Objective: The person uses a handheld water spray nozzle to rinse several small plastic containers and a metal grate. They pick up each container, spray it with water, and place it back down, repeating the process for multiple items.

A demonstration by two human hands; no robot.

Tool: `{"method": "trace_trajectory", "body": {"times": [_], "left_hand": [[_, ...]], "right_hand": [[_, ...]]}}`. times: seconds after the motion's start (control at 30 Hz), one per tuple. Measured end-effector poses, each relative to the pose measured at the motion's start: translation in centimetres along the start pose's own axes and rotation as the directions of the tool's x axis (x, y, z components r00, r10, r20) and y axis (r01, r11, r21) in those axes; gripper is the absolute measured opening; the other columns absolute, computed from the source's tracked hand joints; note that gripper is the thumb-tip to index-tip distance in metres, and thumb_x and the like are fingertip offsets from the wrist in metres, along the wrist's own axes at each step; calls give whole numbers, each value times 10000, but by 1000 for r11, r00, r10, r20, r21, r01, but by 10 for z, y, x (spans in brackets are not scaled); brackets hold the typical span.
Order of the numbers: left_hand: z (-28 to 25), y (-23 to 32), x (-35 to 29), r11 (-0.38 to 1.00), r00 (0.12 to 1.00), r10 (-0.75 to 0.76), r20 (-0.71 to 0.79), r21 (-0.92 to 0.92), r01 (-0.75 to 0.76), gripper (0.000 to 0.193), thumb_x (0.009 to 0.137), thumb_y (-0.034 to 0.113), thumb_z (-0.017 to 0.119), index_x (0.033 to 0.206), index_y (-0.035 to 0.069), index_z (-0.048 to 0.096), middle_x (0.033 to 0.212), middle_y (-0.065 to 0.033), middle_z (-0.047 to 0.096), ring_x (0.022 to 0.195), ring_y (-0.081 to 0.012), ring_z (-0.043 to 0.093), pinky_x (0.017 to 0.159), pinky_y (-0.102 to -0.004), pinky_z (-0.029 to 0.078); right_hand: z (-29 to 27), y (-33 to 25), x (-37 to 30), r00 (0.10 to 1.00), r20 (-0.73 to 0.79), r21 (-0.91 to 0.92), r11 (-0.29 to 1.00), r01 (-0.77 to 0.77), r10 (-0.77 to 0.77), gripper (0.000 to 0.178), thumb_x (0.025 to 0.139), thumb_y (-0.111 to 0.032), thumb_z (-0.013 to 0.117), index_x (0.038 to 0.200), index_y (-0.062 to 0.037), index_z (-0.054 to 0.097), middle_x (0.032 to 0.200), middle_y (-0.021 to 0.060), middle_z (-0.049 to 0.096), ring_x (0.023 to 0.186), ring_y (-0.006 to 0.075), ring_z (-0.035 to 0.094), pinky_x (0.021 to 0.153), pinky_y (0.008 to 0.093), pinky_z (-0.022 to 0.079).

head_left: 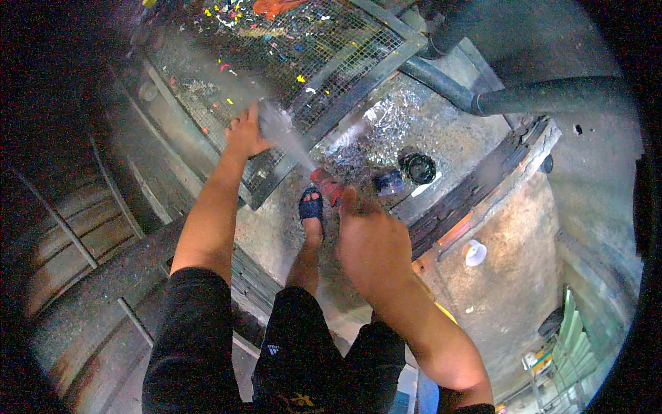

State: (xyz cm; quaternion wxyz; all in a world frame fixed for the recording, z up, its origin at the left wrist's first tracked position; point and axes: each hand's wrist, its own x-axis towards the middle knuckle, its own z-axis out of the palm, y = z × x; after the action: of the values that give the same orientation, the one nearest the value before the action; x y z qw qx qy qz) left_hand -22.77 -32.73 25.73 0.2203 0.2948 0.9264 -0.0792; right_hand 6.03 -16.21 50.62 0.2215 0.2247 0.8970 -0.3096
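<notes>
A jet of water leaves a red spray nozzle [325,186] held in my right hand [372,245], whose fingers are closed round it and mostly hidden by the back of the hand. The spray fans out past my left hand [246,131] onto a metal mesh screen [331,69]. My left hand lies at the screen's near left part, fingers spread, with no object visible in it. Colourful scraps [301,79], yellow, white, red and blue, are scattered over the mesh. My foot in a dark sandal [311,205] stands just below the screen's corner.
Wet concrete floor [427,103] lies right of the screen, with a black round ring-like thing [417,168] on it. Thick dark pipes [545,96] run to the right. A worn dark ledge [476,186] borders the floor; beyond it sits a small white cup-like object [474,252].
</notes>
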Motion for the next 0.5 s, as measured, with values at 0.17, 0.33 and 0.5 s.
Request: {"method": "trace_trajectory", "body": {"times": [0.17,0.33,0.5], "left_hand": [[4,-31,12,988,993,115,-20,-96,-117,1242,541,501,901,1534,160,239,1459,-175,468,1319,-427,453,1046,-569,389],[-5,-47,34,949,977,212,-14,-237,-209,1091,486,441,920,1413,118,443,1304,-201,609,1176,-381,600,1012,-434,463],[-16,-58,57,913,957,276,90,-336,-231,1089,482,324,896,1434,95,420,1189,-219,665,1062,-406,653,913,-438,528]], "right_hand": [[0,-4,-15,995,-101,10,1000,24,-23,403,903,-115,505,1267,55,546,888,245,680,707,403,689,610,487,559],[8,4,-32,998,-58,-20,1000,-3,2,437,890,-113,528,1293,54,532,866,238,678,677,386,686,576,470,556],[31,7,-46,997,-77,16,1000,8,-7,463,871,-96,544,1310,50,520,819,200,661,625,370,671,545,452,552]]}}
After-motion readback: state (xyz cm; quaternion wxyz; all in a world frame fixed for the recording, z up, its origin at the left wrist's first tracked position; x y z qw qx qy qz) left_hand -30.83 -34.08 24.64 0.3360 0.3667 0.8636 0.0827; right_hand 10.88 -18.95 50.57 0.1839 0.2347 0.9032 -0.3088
